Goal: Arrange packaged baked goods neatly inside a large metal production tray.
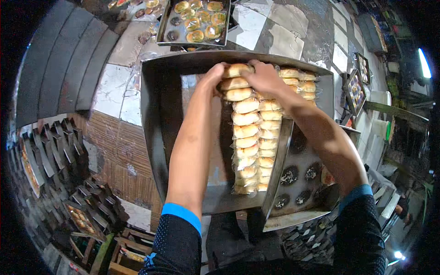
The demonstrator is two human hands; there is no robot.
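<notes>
Both my hands hold the far end of a row of wrapped bread rolls inside a deep metal box (220, 206). My left hand (213, 77) presses on the left side of the end rolls (237, 82), and my right hand (263, 76) grips them from the right, fingers over the top. Toward me runs the rest of that row of rolls (245, 130) in clear film, with a second row (270, 134) beside it. More wrapped rolls (306, 84) lie in the box's far right corner, partly behind my right arm.
A metal baking tray (288, 216) with dark round marks rests tilted over the box's right part. Beyond the box, another tray (227, 37) holds wrapped round pastries. Stacked metal trays (55, 147) stand at left, near a wooden crate (132, 244). More trays (355, 91) lie at right.
</notes>
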